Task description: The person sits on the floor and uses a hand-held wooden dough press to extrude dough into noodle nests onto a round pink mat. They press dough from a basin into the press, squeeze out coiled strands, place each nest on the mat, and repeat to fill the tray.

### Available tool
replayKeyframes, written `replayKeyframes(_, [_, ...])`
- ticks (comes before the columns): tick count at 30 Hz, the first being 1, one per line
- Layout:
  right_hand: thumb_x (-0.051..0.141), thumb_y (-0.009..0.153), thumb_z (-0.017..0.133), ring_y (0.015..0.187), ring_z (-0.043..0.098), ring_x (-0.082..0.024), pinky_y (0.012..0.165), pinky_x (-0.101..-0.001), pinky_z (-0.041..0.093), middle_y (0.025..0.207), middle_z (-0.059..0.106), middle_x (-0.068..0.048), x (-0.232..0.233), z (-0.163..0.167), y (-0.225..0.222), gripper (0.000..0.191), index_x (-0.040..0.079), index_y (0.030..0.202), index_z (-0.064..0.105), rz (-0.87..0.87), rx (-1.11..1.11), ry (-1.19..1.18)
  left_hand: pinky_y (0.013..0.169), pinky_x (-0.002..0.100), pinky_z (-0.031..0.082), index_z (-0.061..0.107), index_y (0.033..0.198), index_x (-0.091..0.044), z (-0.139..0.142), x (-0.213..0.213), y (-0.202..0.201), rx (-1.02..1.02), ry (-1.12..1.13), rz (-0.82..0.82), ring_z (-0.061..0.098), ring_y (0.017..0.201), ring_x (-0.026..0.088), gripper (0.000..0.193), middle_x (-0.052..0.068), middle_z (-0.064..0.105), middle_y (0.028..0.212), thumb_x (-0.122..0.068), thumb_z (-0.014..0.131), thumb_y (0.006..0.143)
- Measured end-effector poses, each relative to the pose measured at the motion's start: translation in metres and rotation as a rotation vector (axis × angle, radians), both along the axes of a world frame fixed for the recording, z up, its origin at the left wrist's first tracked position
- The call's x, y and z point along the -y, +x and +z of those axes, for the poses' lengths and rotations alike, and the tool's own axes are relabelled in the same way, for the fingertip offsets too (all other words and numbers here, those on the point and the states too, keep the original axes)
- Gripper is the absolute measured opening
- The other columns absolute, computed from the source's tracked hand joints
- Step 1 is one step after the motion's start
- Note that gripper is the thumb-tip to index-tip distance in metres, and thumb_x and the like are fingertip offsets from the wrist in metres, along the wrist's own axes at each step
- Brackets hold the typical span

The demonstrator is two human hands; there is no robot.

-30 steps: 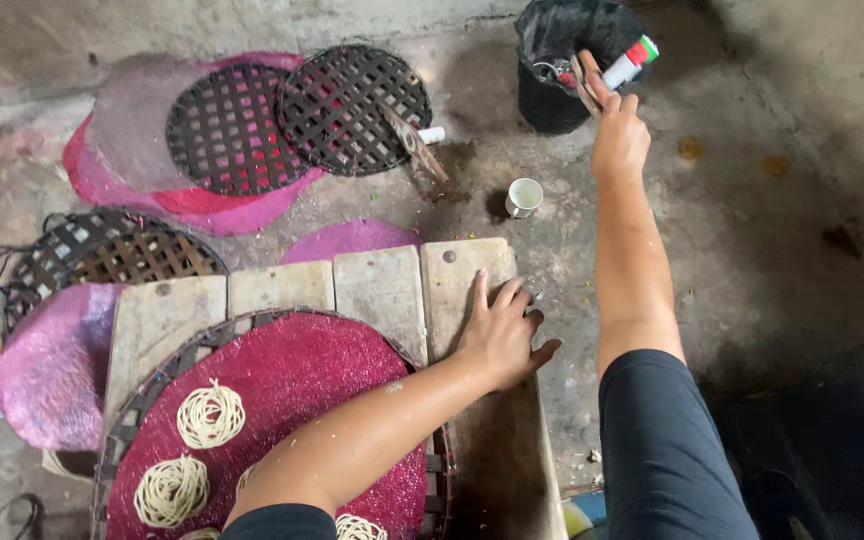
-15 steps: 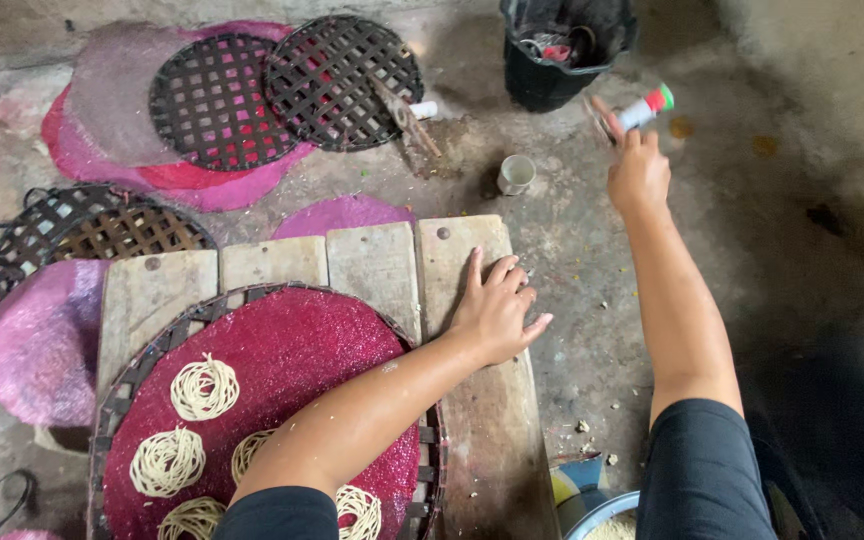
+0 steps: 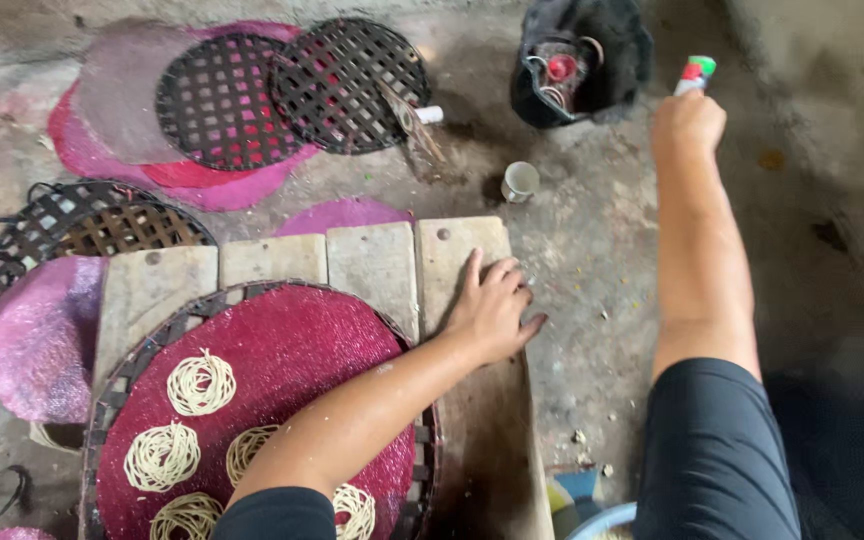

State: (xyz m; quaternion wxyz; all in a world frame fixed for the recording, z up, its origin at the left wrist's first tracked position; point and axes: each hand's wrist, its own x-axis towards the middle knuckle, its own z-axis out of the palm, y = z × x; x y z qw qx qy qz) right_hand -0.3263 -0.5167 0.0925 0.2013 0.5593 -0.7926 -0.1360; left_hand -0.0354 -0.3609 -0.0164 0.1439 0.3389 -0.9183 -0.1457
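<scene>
Upper right of the frame, the right hand (image 3: pixel 687 122) is closed around a small plastic bottle (image 3: pixel 694 76), likely light, rigid and best held round its body; the left hand (image 3: pixel 492 310) lies open, fingers spread, on a wooden board (image 3: pixel 452 250)

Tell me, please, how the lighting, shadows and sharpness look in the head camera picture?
Head view: soft, even daylight with no harsh glare; the pink mat glints faintly. The lower right corner falls into deep shadow beside the right arm. The left hand on the wooden board is sharp, while the right hand and its small bottle look slightly soft. Mild wide-angle stretching shows at the edges.
</scene>
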Motion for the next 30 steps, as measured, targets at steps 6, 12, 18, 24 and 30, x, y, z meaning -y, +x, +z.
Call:
replayKeyframes(6, [0.012, 0.078, 0.083, 0.102, 0.068, -0.04, 0.086, -0.0471, 0.055, 0.116, 0.069, -0.021, -0.114, -0.022, -0.033, 0.034, 0.003, 0.11, 0.075, 0.01, 0.44, -0.365, 0.119, 0.069, 0.011, 0.073, 0.109, -0.006, -0.001, -0.01, -0.001, -0.028, 0.011, -0.015, 0.04, 0.14, 0.03, 0.048, 0.011, 0.063, 0.129, -0.049, 0.059, 0.093])
replayKeyframes(12, [0.003, 0.079, 0.083, 0.106, 0.064, -0.045, 0.088, -0.0507, 0.053, 0.118, 0.063, -0.02, -0.101, -0.017, 0.031, 0.045, 0.007, 0.12, 0.067, 0.31, 0.719, -0.559, 0.12, 0.069, 0.011, 0.073, 0.109, -0.006, -0.006, -0.01, -0.002, -0.04, 0.021, -0.007, 0.04, 0.141, 0.031, 0.046, 0.012, 0.063, 0.128, -0.047, 0.059, 0.094])
replayKeyframes(18, [0.008, 0.091, 0.069, 0.086, 0.067, -0.047, 0.068, -0.0563, 0.053, 0.114, 0.061, -0.021, 0.008, -0.014, 0.088, 0.023, 0.009, 0.114, 0.068, 0.271, 0.468, -0.408, 0.12, 0.066, 0.013, 0.074, 0.108, -0.005, -0.01, 0.001, 0.001, -0.055, 0.01, 0.004, 0.04, 0.14, 0.03, 0.046, 0.012, 0.063, 0.127, -0.046, 0.061, 0.092])
replayKeyframes(24, [0.028, 0.103, 0.062, 0.082, 0.071, -0.04, 0.067, -0.0515, 0.057, 0.111, 0.063, -0.019, -0.014, -0.013, 0.028, 0.026, 0.006, 0.1, 0.074, 0.162, 0.274, -0.193, 0.121, 0.065, 0.014, 0.074, 0.107, -0.005, -0.003, -0.002, 0.0, -0.067, 0.012, -0.006, 0.042, 0.139, 0.029, 0.044, 0.012, 0.065, 0.123, -0.044, 0.061, 0.093])
replayKeyframes(30, [0.008, 0.087, 0.072, 0.083, 0.07, -0.038, 0.069, -0.0469, 0.057, 0.108, 0.064, -0.018, -0.093, -0.035, -0.042, 0.023, 0.005, 0.11, 0.074, 0.166, 0.223, -0.42, 0.123, 0.064, 0.014, 0.068, 0.117, -0.007, -0.009, -0.012, -0.001, -0.071, 0.08, -0.007, 0.041, 0.141, 0.029, 0.042, 0.011, 0.06, 0.131, -0.041, 0.063, 0.093])
